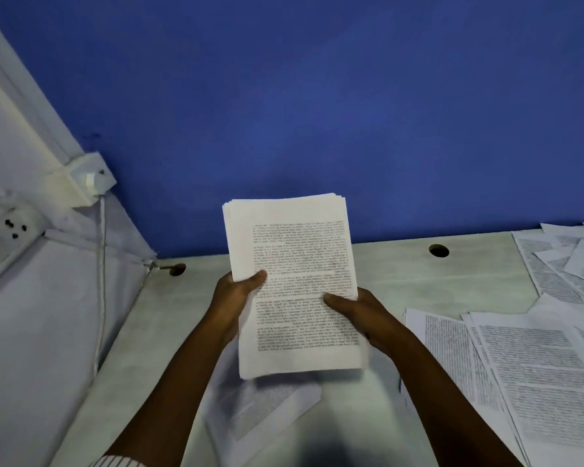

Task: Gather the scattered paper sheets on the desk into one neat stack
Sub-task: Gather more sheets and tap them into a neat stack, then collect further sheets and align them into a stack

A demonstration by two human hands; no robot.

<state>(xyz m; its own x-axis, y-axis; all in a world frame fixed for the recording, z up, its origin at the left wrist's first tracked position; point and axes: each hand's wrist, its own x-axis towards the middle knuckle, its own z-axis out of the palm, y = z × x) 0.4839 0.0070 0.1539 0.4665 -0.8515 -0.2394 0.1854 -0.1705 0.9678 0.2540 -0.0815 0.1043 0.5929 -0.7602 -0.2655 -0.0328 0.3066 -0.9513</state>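
Gathering under way: grasping thick bundle of white printed paper sheets (294, 264) by its side edges with left hand (236, 298) and right hand (361, 318), raised over middle of pale desk (402, 271); next likely calls for squaring it, then adding loose printed sheets (536, 358) strewn along right edge.

The one wide-angle head camera is looking forward and down over the desk (402, 274), facing the blue wall (317, 96). It is sitting near, the left hand (238, 296) and right hand (364, 315) showing at lower centre.
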